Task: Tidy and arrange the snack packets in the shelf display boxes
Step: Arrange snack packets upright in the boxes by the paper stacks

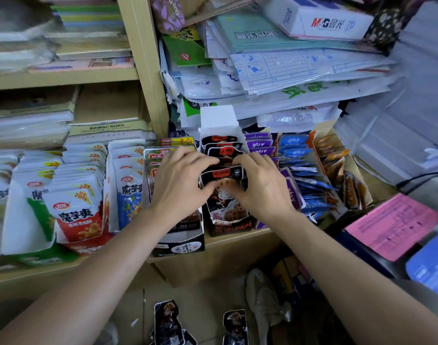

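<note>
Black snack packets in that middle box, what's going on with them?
A person is tidying them. The left-hand grip and the right-hand grip each pinch a side of the front black packets, standing in their black display box on the shelf. Boxes of purple packets and blue packets stand to the right; two loose packets lie on the floor below.

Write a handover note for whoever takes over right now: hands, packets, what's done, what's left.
Left hand and right hand: both grip the front black packets in the black display box, mid-shelf.
Done: the white packets in the boxes to the left stand in fairly even rows.
Left: settle the black row; straighten the blue packets, which lie askew in their box; the orange packets beside them lean too.
Also: loose packets lie on the floor below the shelf, probably to go back into the black box.
</note>
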